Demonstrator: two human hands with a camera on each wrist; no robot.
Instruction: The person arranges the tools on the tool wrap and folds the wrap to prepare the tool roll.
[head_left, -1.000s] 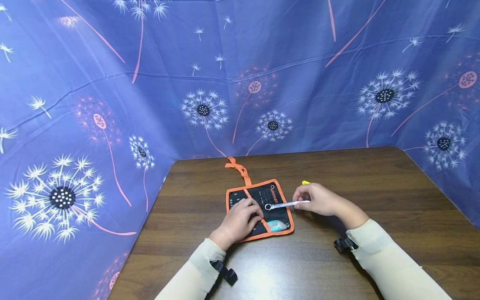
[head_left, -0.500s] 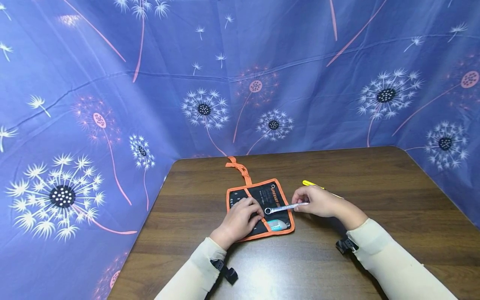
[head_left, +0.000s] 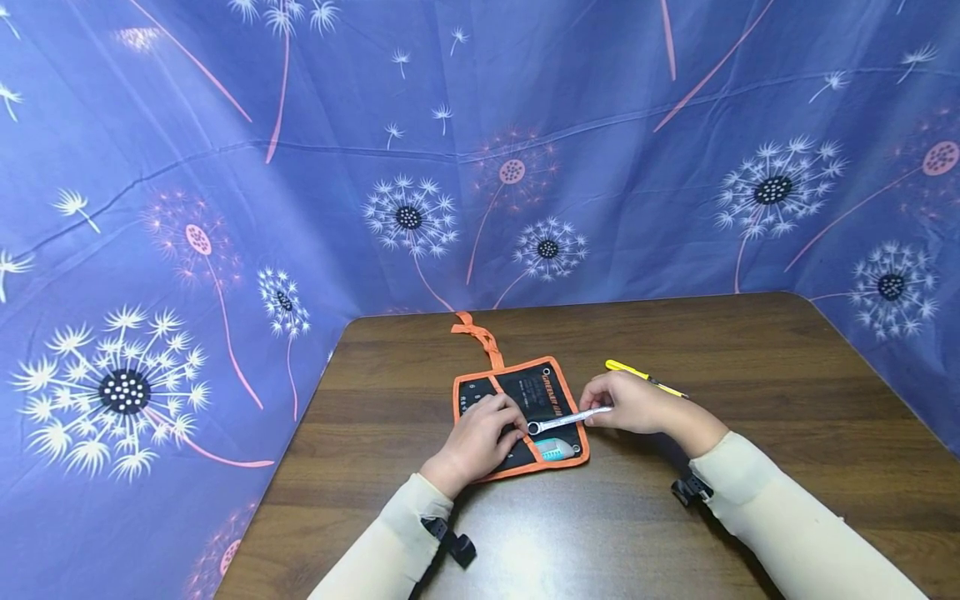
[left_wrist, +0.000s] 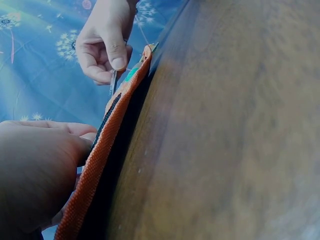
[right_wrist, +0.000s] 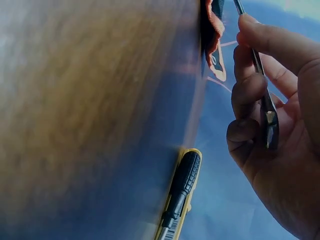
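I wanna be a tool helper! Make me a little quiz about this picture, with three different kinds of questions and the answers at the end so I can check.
1. Pick one. What is in the grip of the right hand?
A) a spoon
B) a wrench
C) a paintbrush

2. True or false? The yellow tool lies on the table, outside the pouch.

3. Fill in the blank. The pouch is black, with ______ edges.

Key:
1. B
2. True
3. orange
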